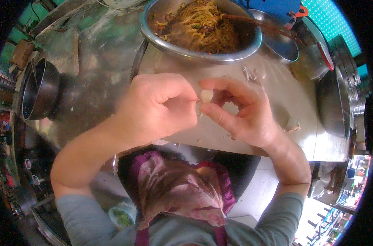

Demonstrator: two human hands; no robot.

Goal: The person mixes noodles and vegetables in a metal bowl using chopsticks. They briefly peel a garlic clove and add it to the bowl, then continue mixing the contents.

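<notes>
My right hand (246, 110) pinches a small pale clove, probably peeled garlic (207, 95), between thumb and forefinger. Close by on the left, my left hand (165, 104) has its thumb and fingers pressed together, its fingertips almost touching the clove. A tiny thin sliver shows at those fingertips; whether they grip it is unclear. Both hands are above the light tabletop (180, 67). Papery scraps like garlic skin (251, 74) lie beyond my right hand, and a brownish-white bit (292, 125) rests to its right.
Ahead stands a large steel bowl (201, 58) of noodles (201, 27), chopsticks (260, 21) across its rim. A steel pan (278, 46), a lidded jar (310, 60) and a big metal pot (334, 104) line the right. A dark pot (40, 89) and a wooden stick (76, 50) are left.
</notes>
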